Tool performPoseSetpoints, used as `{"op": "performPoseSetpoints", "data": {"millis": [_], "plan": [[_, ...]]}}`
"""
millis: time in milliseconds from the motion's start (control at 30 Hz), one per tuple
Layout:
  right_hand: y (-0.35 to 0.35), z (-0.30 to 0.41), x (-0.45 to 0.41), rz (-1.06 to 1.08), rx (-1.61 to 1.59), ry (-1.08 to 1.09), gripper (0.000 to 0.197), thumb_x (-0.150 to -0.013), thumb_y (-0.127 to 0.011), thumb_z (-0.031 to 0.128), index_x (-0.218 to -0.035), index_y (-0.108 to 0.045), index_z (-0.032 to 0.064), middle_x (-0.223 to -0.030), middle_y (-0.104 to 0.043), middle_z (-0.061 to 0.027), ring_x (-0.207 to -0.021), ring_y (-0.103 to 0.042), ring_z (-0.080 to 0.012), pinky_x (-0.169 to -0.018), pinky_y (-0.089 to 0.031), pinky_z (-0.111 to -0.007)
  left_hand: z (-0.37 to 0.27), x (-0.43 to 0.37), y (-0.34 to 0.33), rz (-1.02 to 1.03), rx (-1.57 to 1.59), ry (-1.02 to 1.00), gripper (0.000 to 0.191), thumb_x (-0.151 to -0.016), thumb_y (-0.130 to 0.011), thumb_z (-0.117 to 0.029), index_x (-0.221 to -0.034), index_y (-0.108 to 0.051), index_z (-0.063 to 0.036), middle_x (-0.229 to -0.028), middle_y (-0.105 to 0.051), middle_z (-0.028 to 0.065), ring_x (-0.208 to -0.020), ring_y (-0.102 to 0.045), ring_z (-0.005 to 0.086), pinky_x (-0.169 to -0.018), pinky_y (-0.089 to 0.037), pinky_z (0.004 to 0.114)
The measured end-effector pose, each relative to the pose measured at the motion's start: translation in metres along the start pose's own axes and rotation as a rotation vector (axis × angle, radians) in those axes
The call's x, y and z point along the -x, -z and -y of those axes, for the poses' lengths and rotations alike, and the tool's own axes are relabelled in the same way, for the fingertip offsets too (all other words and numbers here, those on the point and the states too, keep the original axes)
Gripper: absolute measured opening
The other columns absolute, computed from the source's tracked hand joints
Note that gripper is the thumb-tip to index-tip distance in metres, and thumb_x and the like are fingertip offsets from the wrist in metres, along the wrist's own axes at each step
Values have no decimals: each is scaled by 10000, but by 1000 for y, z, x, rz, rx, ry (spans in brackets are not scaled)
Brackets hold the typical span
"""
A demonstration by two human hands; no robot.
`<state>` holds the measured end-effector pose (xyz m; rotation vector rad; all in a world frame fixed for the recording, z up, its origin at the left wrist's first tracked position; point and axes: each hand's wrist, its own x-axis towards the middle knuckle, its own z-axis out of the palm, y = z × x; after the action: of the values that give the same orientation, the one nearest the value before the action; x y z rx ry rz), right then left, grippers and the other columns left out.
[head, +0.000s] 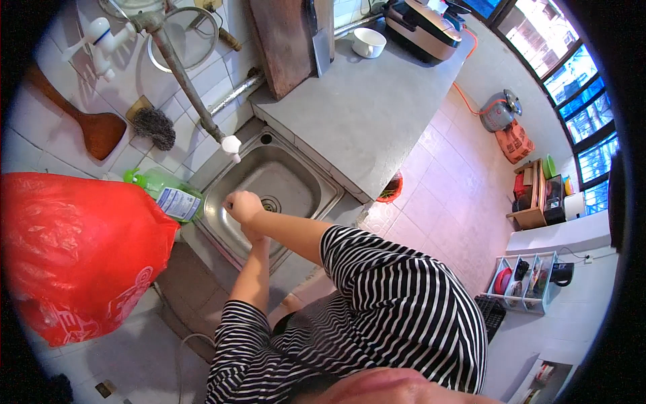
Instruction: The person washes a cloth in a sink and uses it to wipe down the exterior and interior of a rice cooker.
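Both hands are together over the near left part of the stainless steel sink. My right hand is curled, and a small dark spot shows at its finger side; whether it holds anything is unclear. My left hand lies just below it, mostly hidden by the right hand and forearm. Above the basin hangs a metal tap spout with a white nozzle; no water is seen running. A green pump bottle leans left of the sink beside a red plastic bag.
A wooden spatula, a steel wool scrubber and a sieve hang on the tiled wall. On the grey counter are a cleaver, wooden boards, a white cup and an electric appliance.
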<state>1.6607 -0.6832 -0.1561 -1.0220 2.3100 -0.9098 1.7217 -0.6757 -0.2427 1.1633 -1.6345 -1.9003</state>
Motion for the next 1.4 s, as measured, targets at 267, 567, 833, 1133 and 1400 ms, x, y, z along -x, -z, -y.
{"op": "performPoseSetpoints", "data": {"millis": [267,567,833,1133,1400], "plan": [[100,37,34,112,268,79,543,-686,-756,362,-1128,-592,92,-1030,-623,-132,-970,-598,-268,-877,-458,-390,-43,-27,57,285,-807,-243,449,-704,-739,-279,-990,-624,47,-996,-651,130,-898,-616,183,-785,-461,315],[120,-45,61,-11,67,204,546,-816,-540,535,-966,-649,22,-897,-650,-196,-887,-630,-356,-764,-509,-415,-130,75,7,-272,-1333,-50,527,-587,-796,-420,-830,-675,31,-880,-675,186,-855,-657,314,-718,-504,421],[163,-86,99,505,-704,201,753,-712,-764,397,-1205,-429,-63,-931,-602,-139,-736,-608,-197,-587,-514,-325,-167,184,-78,-21,-483,-129,421,-757,-734,-219,-1031,-545,38,-906,-624,114,-739,-620,215,-647,-527,360],[275,-140,193,137,-955,314,599,-723,-664,69,-1273,-430,25,-742,-576,-15,-641,-557,-93,-588,-484,-260,-182,245,-127,200,506,-262,329,-911,-497,-26,-1236,-447,-30,-1231,-523,105,-1142,-494,221,-979,-394,424],[319,-180,307,-64,-615,-67,732,-755,-730,200,-1328,-336,-28,-1044,-585,-191,-755,-617,-199,-673,-525,-283,-185,282,-171,371,842,-292,317,-918,-538,-138,-1194,-508,15,-1188,-572,139,-1137,-522,264,-1004,-387,399]]}}
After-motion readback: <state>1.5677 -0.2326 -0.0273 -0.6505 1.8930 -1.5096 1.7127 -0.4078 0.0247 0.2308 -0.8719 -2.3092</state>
